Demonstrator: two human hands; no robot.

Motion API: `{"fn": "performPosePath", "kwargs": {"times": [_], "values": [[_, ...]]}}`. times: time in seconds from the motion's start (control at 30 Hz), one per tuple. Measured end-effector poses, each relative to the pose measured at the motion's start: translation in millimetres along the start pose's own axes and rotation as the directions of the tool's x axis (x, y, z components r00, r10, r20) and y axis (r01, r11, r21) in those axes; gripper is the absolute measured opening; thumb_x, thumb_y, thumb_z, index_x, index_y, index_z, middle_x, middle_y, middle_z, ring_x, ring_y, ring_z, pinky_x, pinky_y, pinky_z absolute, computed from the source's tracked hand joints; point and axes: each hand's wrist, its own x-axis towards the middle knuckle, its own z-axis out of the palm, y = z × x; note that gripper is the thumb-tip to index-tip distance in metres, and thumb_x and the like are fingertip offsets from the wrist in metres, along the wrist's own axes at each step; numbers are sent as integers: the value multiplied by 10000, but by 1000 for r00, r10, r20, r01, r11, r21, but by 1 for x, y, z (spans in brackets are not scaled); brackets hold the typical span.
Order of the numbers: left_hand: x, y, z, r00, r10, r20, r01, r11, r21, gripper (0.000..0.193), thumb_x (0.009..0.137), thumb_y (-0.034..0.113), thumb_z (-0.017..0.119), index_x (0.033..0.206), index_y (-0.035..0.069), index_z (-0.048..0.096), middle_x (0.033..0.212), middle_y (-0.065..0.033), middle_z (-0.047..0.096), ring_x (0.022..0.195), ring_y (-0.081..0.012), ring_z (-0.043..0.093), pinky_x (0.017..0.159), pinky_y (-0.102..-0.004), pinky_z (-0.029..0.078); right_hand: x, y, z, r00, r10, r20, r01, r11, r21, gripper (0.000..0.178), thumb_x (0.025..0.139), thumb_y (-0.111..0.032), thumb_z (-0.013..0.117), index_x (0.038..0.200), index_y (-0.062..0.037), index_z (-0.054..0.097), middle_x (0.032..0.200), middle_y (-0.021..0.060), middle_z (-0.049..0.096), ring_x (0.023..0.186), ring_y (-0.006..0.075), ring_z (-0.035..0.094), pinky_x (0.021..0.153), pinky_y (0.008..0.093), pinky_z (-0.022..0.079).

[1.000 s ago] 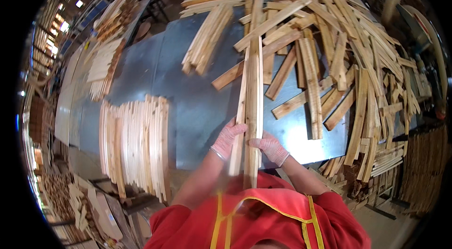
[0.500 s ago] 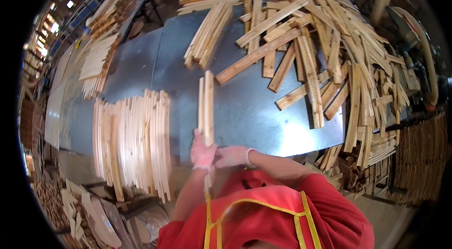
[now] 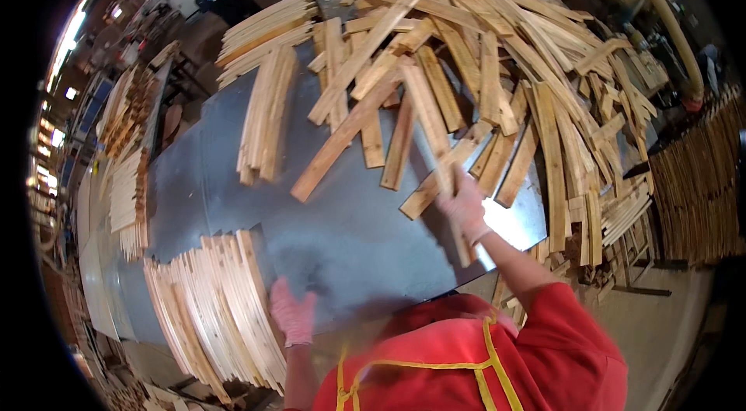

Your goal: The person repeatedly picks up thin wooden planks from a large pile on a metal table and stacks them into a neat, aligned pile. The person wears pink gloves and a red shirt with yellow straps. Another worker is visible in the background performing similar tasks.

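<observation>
- Left hand (image 3: pixel 293 314), lower left of centre: fingers spread, empty, beside slat row (image 3: pixel 210 310).
- Right hand (image 3: pixel 464 209), right of centre: fingers closed around one slat (image 3: pixel 425 116).
- Loose pile (image 3: pixel 488 85), upper right: overlapping; steady lift best avoids snagging.

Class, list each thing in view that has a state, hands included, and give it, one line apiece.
Right hand: gloved, closed around a board
Held board: slanted; whether fully lifted is unclear
Left hand: gloved, open, beside the neat row
Neat row: boards side by side, ends uneven
Loose pile: jumbled, overlapping
Table: partly covered with boards
</observation>
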Motion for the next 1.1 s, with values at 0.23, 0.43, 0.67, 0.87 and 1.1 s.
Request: {"fn": "performPosePath", "kwargs": {"times": [0.23, 0.43, 0.67, 0.87, 1.1], "values": [[38, 186, 118, 825, 128, 551, 535, 140, -833, 740, 891, -23, 738, 1568, 60, 451, 1351, -91, 595, 1200, -212, 621, 1084, -404, 507, 21, 29, -78, 990, -15, -140, 3, 996, -86, 932, 833, -405, 783, 1585, -2, 406, 1525, 254, 515, 1410, 413, 503, 1199, 454, 398], [59, 191, 134, 870, -11, 493, 489, 145, -860, 603, 869, -50, 700, 1437, 51, 521, 1145, -89, 632, 935, -214, 686, 879, -373, 605, 69, 146, -160, 957, 122, -262, -266, 727, -633, 828, 820, -253, 724, 1563, -35, 431, 1354, 224, 602, 1303, 404, 546, 1101, 496, 446], [38, 56, 81, 980, -185, 79, 193, 753, -629, 529, 879, 114, 735, 1377, 64, 566, 1221, -127, 634, 1005, -254, 673, 851, -410, 568, -11, 105, -77, 986, 110, -124, -132, 974, -185, 707, 801, -135, 695, 1488, -65, 542, 1365, 225, 612, 1280, 427, 572, 1125, 477, 457], [-46, -48, 8, 940, -43, -338, 206, 863, 462, 665, 846, 264, 766, 1458, 127, 543, 1475, -114, 513, 1418, -305, 473, 1141, -512, 397, -93, 20, 10, 980, 45, 193, -80, 981, 176, 742, 843, -22, 666, 1561, 0, 482, 1444, 154, 615, 1322, 254, 604, 1122, 340, 467], [-63, -48, -23, 992, -27, -121, 60, 959, 277, 924, 843, 339, 813, 1615, 74, 379, 1580, -199, 473, 1499, -354, 414, 1192, -498, 379, -99, -41, 112, 969, -58, 239, -54, 897, 440, 690, 913, -147, 701, 1538, 4, 451, 1307, 136, 666, 1108, 239, 658, 967, 367, 532]]}}
